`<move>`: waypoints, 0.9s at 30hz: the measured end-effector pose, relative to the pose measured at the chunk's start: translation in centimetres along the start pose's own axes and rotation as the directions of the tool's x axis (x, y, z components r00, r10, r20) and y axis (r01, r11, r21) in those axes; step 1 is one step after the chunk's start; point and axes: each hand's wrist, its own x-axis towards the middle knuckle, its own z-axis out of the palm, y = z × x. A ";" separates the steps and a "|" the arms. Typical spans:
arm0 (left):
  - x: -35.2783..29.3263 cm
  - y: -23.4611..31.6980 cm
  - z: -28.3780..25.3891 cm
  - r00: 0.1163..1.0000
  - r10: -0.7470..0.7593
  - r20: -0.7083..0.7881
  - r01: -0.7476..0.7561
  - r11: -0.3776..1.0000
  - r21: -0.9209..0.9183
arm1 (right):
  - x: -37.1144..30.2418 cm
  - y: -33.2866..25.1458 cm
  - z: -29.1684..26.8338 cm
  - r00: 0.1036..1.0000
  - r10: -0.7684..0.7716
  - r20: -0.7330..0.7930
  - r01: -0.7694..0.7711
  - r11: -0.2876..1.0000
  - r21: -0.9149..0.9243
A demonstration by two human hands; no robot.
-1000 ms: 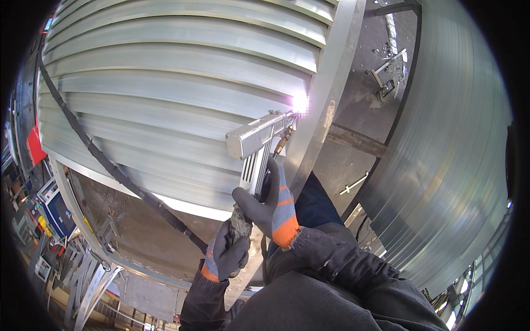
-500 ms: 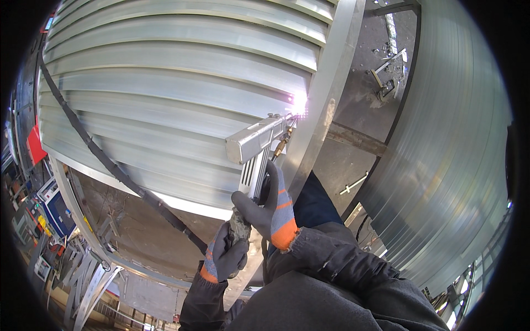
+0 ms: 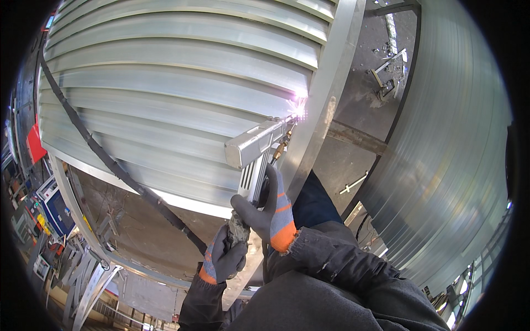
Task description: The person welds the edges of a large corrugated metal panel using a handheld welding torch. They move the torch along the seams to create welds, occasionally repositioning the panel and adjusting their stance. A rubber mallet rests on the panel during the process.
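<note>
My right hand [image 3: 264, 214], in a grey, blue and orange work glove, is closed around the handle of a silver welding gun [image 3: 258, 142]. A brass-coloured fitting runs beside the gun's nozzle. Just below, my gloved left hand [image 3: 227, 255] is wrapped round the grey, ragged covering [image 3: 238, 229] at the handle's lower end. The gun's tip is at the joint between a slatted metal panel [image 3: 182, 83] and its upright frame bar [image 3: 316, 105]. A pinkish-white glow with sparks [image 3: 298, 107] hides the exact contact point there.
A thick black cable [image 3: 118, 171] crosses the panel's left side down toward my left hand. To the right stands a large ribbed metal sheet [image 3: 441, 154]. Metal scraps [image 3: 386, 74] lie on the floor beyond the frame bar. A red piece [image 3: 36, 144] is at the far left.
The gun's tip and glow have shifted very slightly toward me along the frame bar. The glow is smaller, with separate sparks showing. Both hands keep their grip.
</note>
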 end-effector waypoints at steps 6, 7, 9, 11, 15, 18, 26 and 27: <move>-0.1 -0.6 -0.2 0.998 0.032 0.050 -0.032 0.999 0.004 | -0.4 0.4 0.2 1.000 -0.017 -0.003 0.017 1.000 0.018; -0.1 -0.7 -0.2 0.997 0.038 0.063 -0.038 0.999 0.001 | -0.5 0.4 0.2 1.000 -0.016 -0.005 0.016 1.000 0.008; -0.3 -0.9 -0.4 0.996 0.047 0.075 -0.047 0.999 0.002 | -0.7 0.5 0.2 1.000 -0.012 -0.006 0.012 1.000 -0.014; -0.4 -1.2 -0.5 0.996 0.056 0.075 -0.057 0.998 0.012 | -0.9 0.5 0.1 0.999 -0.039 0.009 0.039 0.999 -0.006; -0.6 -1.7 -0.7 0.994 0.078 0.078 -0.081 0.996 0.030 | -1.0 0.9 0.1 0.999 -0.042 0.005 0.042 0.996 -0.078; -0.7 -2.1 -0.8 0.994 0.084 0.074 -0.086 0.996 0.026 | -1.2 1.3 0.3 0.998 -0.059 -0.006 0.058 0.997 -0.060; -1.2 -2.4 -1.0 0.995 0.079 0.068 -0.083 0.995 0.047 | -1.7 1.5 0.6 0.992 -0.121 -0.021 0.119 0.989 -0.087; -1.3 -2.4 -0.9 0.995 0.076 0.063 -0.079 0.996 0.047 | -1.8 1.4 0.6 0.996 -0.089 -0.021 0.086 0.991 -0.100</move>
